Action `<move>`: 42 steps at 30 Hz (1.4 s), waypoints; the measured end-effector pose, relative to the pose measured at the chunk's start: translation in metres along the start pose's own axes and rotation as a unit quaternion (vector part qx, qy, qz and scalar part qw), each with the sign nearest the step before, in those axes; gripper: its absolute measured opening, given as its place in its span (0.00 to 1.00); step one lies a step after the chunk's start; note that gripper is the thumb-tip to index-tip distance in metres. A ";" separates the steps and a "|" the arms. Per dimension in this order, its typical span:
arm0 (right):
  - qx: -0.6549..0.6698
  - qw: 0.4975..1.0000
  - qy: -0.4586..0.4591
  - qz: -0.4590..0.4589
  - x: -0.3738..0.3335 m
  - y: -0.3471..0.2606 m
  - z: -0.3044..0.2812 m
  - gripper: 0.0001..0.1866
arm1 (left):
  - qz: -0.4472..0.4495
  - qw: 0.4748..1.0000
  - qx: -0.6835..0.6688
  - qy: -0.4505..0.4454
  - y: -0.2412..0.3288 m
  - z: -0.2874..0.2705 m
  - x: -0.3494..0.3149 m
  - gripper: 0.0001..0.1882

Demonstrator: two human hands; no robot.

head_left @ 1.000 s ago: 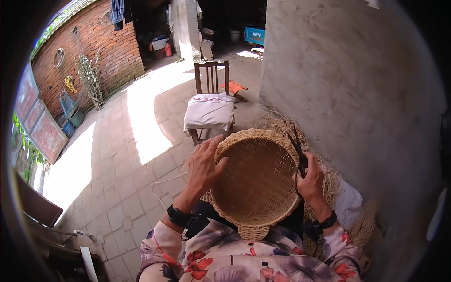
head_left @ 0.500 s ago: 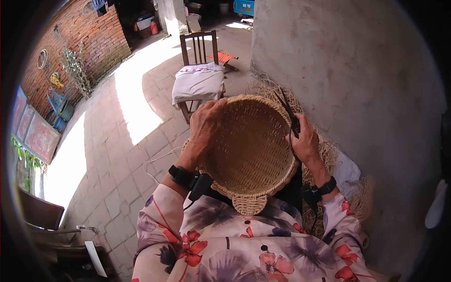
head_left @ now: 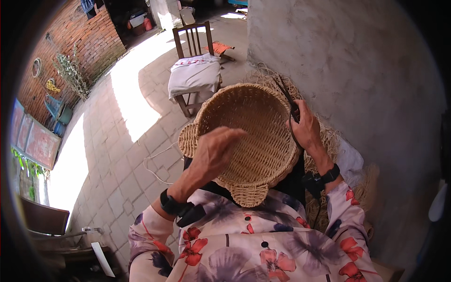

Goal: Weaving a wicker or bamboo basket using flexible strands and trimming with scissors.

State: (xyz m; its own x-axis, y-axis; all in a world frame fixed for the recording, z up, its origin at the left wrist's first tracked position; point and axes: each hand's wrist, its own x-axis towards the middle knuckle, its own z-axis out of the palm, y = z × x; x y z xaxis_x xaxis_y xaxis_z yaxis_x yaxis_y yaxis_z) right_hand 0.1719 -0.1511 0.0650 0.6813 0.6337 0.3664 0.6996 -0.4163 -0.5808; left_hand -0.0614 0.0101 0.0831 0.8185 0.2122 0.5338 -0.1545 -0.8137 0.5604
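A round woven basket (head_left: pixel 263 155) of tan cord rests on my lap, its mouth facing up. Woven lobes stick out from its rim at the left (head_left: pixel 188 140) and at the front (head_left: pixel 249 195). Over the left part of the basket is my left hand (head_left: pixel 217 152), back up, fingers stretched toward the right and nothing visible in them. At the right rim, my right hand (head_left: pixel 307 127) is closed round dark metal scissors (head_left: pixel 283 89), whose blades point up and away, beside the rim. Its fingertips are partly hidden behind the handles.
Loose tan cord (head_left: pixel 329 141) lies heaped on the right, along a grey wall (head_left: pixel 347 61). Ahead stands a wooden chair (head_left: pixel 193 42) with a white cloth (head_left: pixel 195 77) on it, an orange-topped folding stool (head_left: pixel 219 47) behind. A thin strand (head_left: pixel 149 167) trails over the paving at left.
My left hand has let go of the basket's far left rim and come back toward me, over the basket. The left lobe now shows. My right hand keeps hold of the scissors.
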 end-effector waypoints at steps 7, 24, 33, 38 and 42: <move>-0.017 1.000 0.000 0.008 0.001 -0.008 0.000 0.26 | -0.057 0.982 -0.055 -0.170 0.042 0.038 -0.038 0.13; -0.001 0.999 0.023 -0.028 -0.001 -0.001 0.001 0.25 | -0.014 0.974 -0.050 -0.219 0.038 0.042 -0.038 0.13; 0.000 0.999 0.026 -0.036 -0.002 0.002 0.001 0.26 | -0.062 0.965 0.019 -0.256 0.050 0.049 -0.028 0.16; -0.002 0.999 0.034 -0.040 -0.004 0.001 0.002 0.25 | -0.093 0.948 -0.056 -0.300 0.029 0.048 -0.020 0.19; 0.010 0.998 0.039 -0.050 -0.004 0.002 0.002 0.25 | -0.233 0.904 -0.332 -0.135 0.019 0.013 -0.012 0.17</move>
State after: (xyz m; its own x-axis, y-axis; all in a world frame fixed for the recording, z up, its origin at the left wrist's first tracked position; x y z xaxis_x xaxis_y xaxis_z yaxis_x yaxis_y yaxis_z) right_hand 0.1701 -0.1530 0.0614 0.6232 0.6182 0.4789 0.7614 -0.3398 -0.5521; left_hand -0.0669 -0.0149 0.0793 0.9716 0.2357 0.0184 0.0171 -0.1477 0.9889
